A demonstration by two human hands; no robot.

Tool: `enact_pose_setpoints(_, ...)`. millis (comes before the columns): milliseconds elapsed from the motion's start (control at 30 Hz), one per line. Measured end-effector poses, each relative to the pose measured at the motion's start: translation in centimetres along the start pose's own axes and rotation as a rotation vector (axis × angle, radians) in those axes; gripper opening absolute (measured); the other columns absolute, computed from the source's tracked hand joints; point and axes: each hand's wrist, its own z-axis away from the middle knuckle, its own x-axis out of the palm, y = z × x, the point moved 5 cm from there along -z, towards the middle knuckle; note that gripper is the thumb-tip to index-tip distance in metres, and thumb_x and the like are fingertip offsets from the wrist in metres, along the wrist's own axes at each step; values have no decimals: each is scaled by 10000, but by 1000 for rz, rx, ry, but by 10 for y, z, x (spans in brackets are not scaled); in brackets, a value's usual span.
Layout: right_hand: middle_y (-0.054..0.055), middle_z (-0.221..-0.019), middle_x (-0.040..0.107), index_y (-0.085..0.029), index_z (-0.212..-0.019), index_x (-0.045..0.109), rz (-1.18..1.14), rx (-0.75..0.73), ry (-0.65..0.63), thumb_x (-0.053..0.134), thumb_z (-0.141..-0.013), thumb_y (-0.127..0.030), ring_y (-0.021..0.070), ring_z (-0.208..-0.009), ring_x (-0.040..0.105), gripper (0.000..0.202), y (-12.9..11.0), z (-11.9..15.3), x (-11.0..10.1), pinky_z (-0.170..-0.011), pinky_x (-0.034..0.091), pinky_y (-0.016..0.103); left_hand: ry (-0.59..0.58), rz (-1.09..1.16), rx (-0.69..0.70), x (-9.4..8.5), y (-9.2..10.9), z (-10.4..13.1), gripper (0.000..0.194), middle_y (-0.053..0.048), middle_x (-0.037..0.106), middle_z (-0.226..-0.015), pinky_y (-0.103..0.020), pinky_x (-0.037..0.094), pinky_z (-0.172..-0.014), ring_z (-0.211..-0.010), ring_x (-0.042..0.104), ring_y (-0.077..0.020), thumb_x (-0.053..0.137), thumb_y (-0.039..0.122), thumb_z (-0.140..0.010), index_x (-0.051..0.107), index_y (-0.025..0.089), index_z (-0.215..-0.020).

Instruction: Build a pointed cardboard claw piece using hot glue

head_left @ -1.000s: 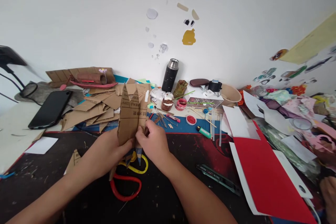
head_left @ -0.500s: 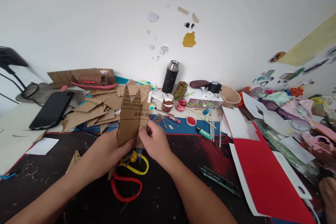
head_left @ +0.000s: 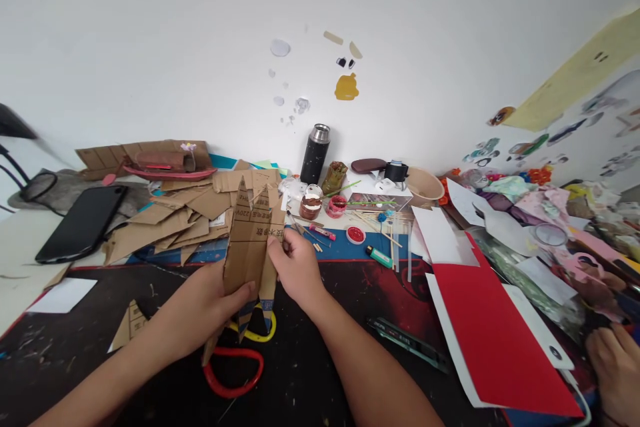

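Note:
Pointed at both ends, a brown cardboard piece (head_left: pixel 249 250) with printed lettering stands upright between my hands. My left hand (head_left: pixel 213 303) grips its lower left part, thumb across the front. On its right side my right hand (head_left: pixel 295 263) pinches the cardboard near the printed characters, fingers partly hidden. Just below lie scissors with a red handle loop (head_left: pixel 235 390) and a yellow handle loop (head_left: pixel 263 337); the cardboard and my left hand cover the rest of them. A small triangular cardboard scrap (head_left: pixel 129 323) lies left of my left forearm.
Cardboard offcuts (head_left: pixel 170 220) are heaped at the back left, near a black phone (head_left: pixel 83 223) and a model boat (head_left: pixel 170 170). A black flask (head_left: pixel 316 153) and paint jars (head_left: pixel 311 205) stand behind. A utility knife (head_left: pixel 407 343) and red paper (head_left: pixel 505 340) lie right, beside another person's hand (head_left: pixel 615 363).
My right hand has shifted slightly upward along the cardboard's right side. The view has turned a little right and up. The other person's hand shows more at the right edge.

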Motion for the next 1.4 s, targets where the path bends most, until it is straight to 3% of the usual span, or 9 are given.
enact_pose_setpoints(267,-82,-587,346,-271,-666,334,163,-61,65,612,-952,-379,141,-577,334,414,-9,2,-2,-565,237,306,21,-77,44,8,3,3,327,-52,862,-1003,-378,607,-862,-942,812,-316,507,488,-961,749,268,-979)
enact_pose_setpoints(533,-71,-595,391,-270,-685,350,231,-67,71,597,-951,-349,151,-589,358,371,-9,4,1,-592,231,321,45,-144,40,20,-9,6,290,-82,842,-962,-401,596,-829,-911,814,-333,474,430,-973,715,269,-973)
enact_pose_setpoints(700,-71,-616,378,-274,-693,361,119,-67,65,572,-949,-400,151,-600,358,355,-8,4,0,-589,252,312,38,-89,53,13,-4,6,346,-76,862,-1056,-396,620,-886,-1019,820,-341,498,481,-990,770,268,-1015)
enact_pose_setpoints(867,-70,-647,381,-277,-716,371,-22,-50,16,570,-976,-457,152,-612,383,374,-9,2,0,-575,292,295,28,-32,31,2,6,6,359,-66,867,-1002,-382,642,-849,-932,818,-326,566,543,-966,775,252,-964)
enact_pose_setpoints(1067,-55,-693,423,-275,-762,420,-126,-6,-4,558,-1006,-500,162,-650,417,359,-10,0,-5,-583,343,281,2,42,38,2,15,7,333,-35,857,-897,-370,647,-847,-892,815,-318,574,543,-964,768,275,-929)
enact_pose_setpoints(1200,-65,-653,383,-275,-720,392,-26,-37,36,591,-1000,-480,155,-619,372,400,-12,-1,-10,-572,301,293,1,24,34,3,18,8,329,-21,805,-761,-377,642,-802,-786,776,-310,565,529,-952,761,277,-873)
enact_pose_setpoints(1400,-66,-630,385,-270,-705,376,133,-66,82,588,-1002,-436,152,-611,372,402,-13,1,-10,-590,284,307,-15,11,21,9,16,9,348,-35,831,-855,-368,623,-786,-839,775,-307,546,542,-950,738,272,-843)
